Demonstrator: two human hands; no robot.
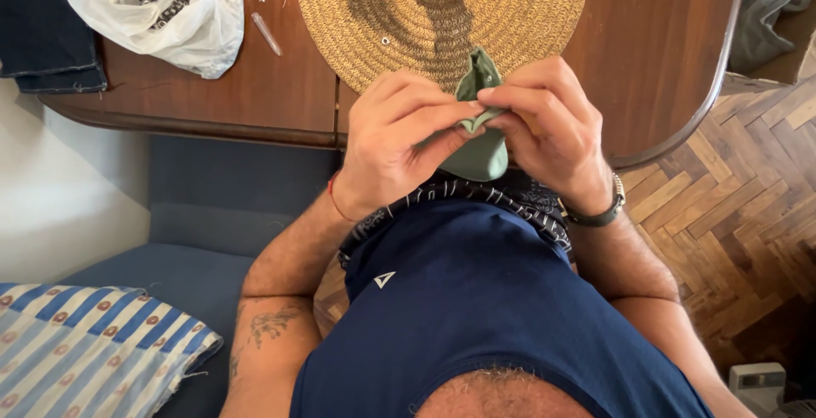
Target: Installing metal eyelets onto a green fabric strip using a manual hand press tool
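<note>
Green cloth piece [478, 133] pinched by both hands' fingers [442, 116] | plastic bag [161, 6]: small metal parts

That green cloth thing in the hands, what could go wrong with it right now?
1. Both the left hand and right hand pinch the green cloth piece in the air, off the wooden table; if the grip slips, it may drop into the lap.
2. A tiny metal ring lies loose on the round straw mat; a bump might send it rolling away.
</note>
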